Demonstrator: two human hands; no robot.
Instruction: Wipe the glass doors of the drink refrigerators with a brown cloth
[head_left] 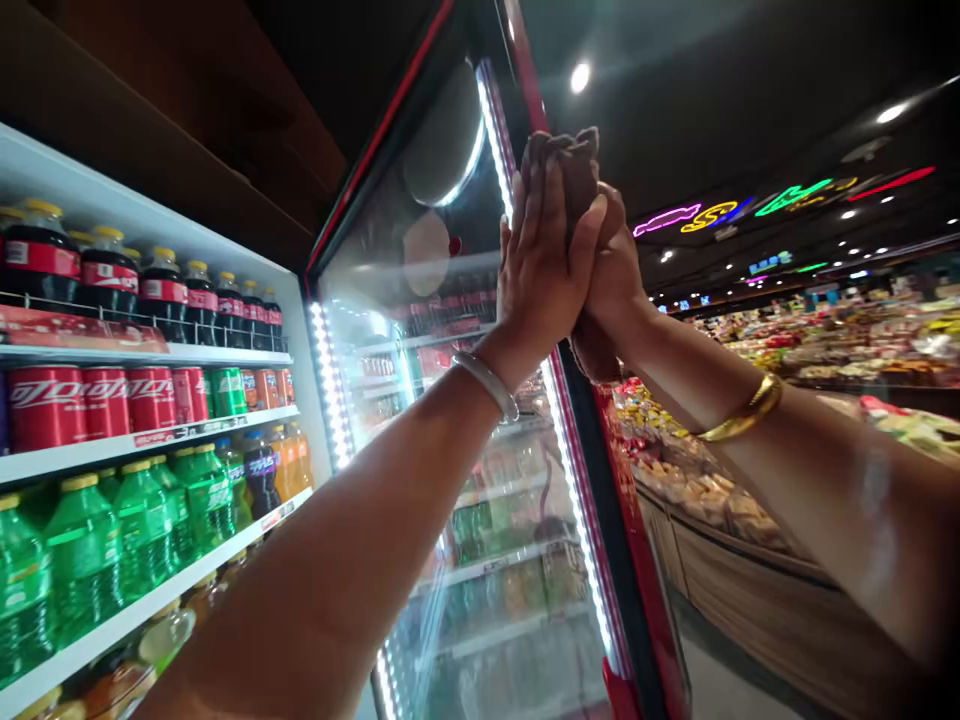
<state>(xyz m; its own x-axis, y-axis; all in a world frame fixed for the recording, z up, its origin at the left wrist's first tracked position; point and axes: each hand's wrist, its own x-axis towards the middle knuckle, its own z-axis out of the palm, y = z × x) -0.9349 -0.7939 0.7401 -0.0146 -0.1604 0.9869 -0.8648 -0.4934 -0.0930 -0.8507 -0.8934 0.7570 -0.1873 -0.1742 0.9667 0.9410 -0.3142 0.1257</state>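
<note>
A brown cloth (581,185) is bunched over the edge of an open glass cooler door (480,450) with a red and black frame. My left hand (544,265), below which a silver bangle sits on the wrist, presses the cloth from the glass side, its fingers pointing up and held together. From the outer side my right hand (619,265) clasps the same cloth, with a gold bangle on that wrist. Its fingers are partly hidden behind the cloth and my left hand. Some cloth hangs below the hands along the door edge.
At the left are cooler shelves (187,430) with dark cola bottles (112,280), red cans (105,405) and green bottles (82,545). Light strips line the cooler and door. Beyond the door at the right stands a curved display counter (735,590) with packaged goods.
</note>
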